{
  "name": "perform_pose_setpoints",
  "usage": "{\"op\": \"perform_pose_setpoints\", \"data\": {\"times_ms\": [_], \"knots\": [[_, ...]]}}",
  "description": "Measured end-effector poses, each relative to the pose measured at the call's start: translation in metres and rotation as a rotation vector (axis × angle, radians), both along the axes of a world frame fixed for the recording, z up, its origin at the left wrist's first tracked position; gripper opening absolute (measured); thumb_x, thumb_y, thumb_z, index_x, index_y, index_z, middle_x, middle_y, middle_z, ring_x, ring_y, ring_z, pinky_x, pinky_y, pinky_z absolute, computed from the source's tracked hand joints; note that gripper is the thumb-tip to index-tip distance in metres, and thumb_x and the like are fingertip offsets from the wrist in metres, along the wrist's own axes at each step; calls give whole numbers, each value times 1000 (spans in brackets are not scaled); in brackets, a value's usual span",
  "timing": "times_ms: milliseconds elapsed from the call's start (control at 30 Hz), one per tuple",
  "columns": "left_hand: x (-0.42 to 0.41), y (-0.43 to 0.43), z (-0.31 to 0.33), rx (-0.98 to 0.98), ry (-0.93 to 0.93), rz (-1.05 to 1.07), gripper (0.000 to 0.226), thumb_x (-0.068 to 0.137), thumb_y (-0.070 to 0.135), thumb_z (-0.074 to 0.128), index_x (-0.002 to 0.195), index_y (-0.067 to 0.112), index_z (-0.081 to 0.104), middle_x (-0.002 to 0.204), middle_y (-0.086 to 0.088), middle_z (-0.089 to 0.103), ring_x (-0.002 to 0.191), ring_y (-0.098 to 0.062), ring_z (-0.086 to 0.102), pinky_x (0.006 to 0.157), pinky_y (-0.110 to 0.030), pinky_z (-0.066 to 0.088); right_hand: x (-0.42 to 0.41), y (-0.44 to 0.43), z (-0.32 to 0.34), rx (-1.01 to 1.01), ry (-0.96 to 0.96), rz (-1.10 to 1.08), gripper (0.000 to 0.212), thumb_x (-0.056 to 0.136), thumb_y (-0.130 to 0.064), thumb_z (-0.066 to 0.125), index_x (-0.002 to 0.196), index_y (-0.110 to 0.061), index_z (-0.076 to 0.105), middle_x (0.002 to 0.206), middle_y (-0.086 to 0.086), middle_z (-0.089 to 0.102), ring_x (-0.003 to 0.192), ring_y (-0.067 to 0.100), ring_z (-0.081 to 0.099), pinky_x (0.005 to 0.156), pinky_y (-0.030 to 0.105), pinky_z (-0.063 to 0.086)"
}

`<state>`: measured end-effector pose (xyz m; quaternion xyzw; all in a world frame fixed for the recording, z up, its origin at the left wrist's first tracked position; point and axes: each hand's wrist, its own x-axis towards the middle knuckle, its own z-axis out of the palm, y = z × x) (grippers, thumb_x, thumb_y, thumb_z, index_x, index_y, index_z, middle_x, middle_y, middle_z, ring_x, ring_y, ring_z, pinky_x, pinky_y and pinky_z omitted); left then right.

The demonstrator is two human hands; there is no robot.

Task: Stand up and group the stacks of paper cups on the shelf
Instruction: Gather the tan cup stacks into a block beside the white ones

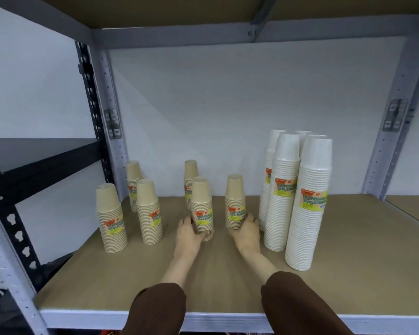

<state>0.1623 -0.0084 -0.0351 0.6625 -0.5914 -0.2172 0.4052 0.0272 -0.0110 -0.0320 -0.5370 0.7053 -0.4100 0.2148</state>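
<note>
Several short tan paper-cup stacks stand upright on the brown shelf board (228,281). My left hand (191,232) grips the base of one tan stack (202,204) in the middle. My right hand (246,232) grips the base of a second tan stack (235,201) just to its right. Another tan stack (191,180) stands behind them. Three more tan stacks (110,218) (149,211) (133,182) stand at the left. Several tall white cup stacks (307,201) (282,189) are grouped upright at the right, close to my right hand.
Grey metal uprights (111,122) (397,112) frame the shelf, with a white back wall and another shelf board overhead. A black rack (46,165) stands to the left. The shelf's front edge (228,320) lies below my brown sleeves.
</note>
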Motion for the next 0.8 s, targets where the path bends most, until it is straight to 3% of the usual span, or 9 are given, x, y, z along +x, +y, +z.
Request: {"op": "perform_pose_setpoints", "data": {"times_ms": [200, 800], "knots": [[-1, -13, -3, -25, 35, -40, 57, 73, 16, 75, 122, 2, 50, 120, -16, 56, 110, -27, 57, 96, -35, 45, 0, -9, -6, -8, -22, 1, 58, 75, -16, 72, 123, 2, 44, 123, 21, 53, 115, 33, 51, 96, 38, 43], [-7, -35, -9, -64, 85, -173, 50, 71, 7, 73, 117, 3, 55, 116, -17, 59, 104, -28, 60, 88, -26, 46, 5, -14, -10, -29, -71, -45, 58, 74, -17, 72, 120, 2, 43, 123, 21, 51, 117, 33, 49, 94, 37, 41]]}}
